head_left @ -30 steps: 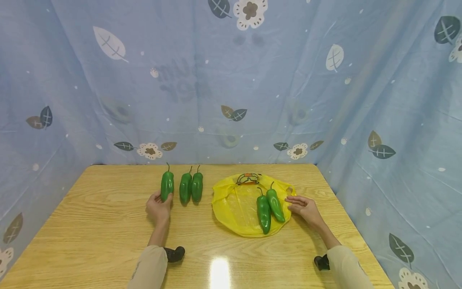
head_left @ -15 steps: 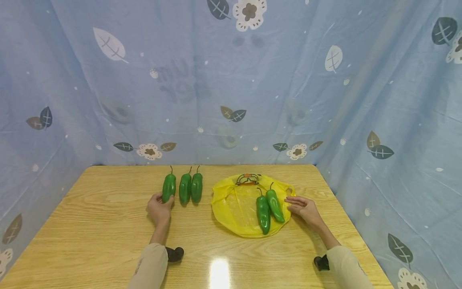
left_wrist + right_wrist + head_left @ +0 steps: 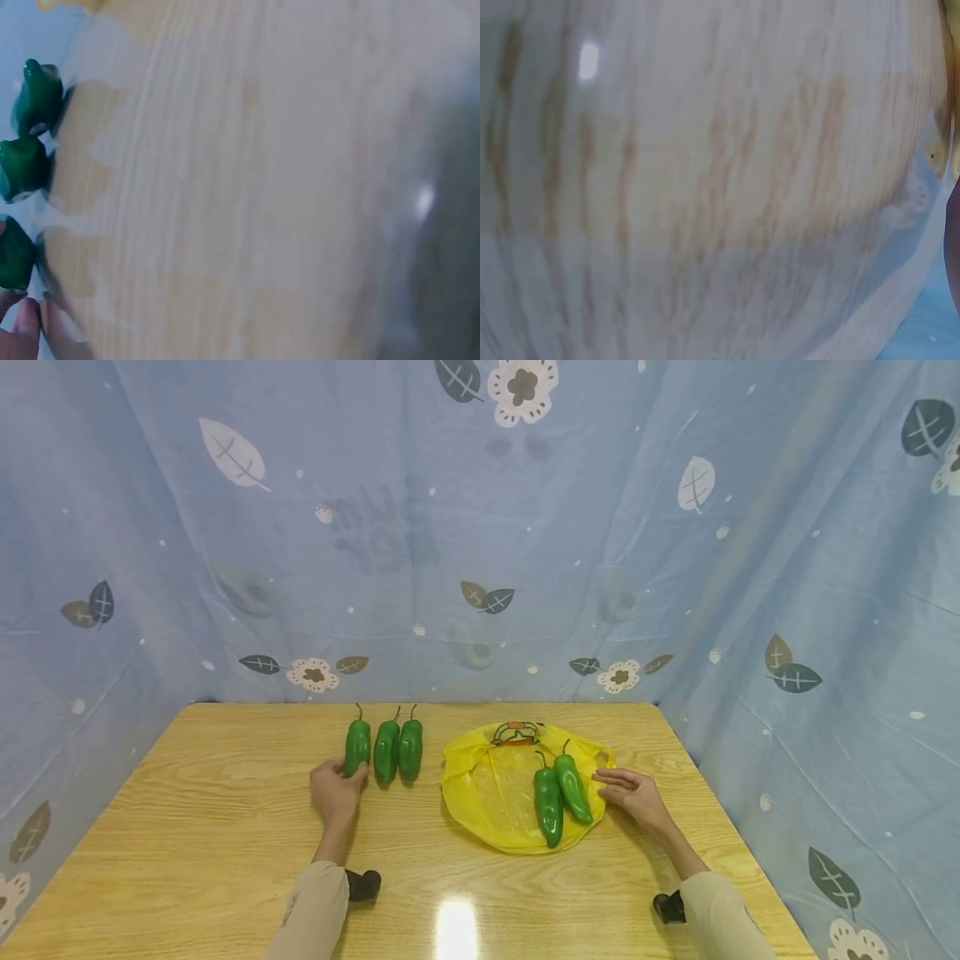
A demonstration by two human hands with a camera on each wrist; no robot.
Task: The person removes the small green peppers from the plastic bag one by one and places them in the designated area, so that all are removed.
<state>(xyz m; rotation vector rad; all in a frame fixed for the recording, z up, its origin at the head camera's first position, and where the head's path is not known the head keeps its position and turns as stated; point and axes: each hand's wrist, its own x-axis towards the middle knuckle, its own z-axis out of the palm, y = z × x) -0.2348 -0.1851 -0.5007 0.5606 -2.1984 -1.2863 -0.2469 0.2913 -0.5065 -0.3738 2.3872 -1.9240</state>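
In the head view, my left hand pinches the lower end of a green pepper, thumb on its right side. Two more green peppers, one beside another, lie just right of it, stems pointing away. The left wrist view catches the held pepper and my fingertips at its left edge. A yellow plastic bag lies flat, bearing a green pepper and a second one. My right hand rests at the bag's right edge, fingers extended, holding nothing visible.
All of this lies on a wooden table. A blue patterned curtain hangs behind it and along both sides. Black wrist mounts show below each sleeve, one at the left and one at the right.
My left hand has shifted the held pepper to the right, closer to the pair beside it, and slightly toward me. The right hand, bag and other peppers stay put.
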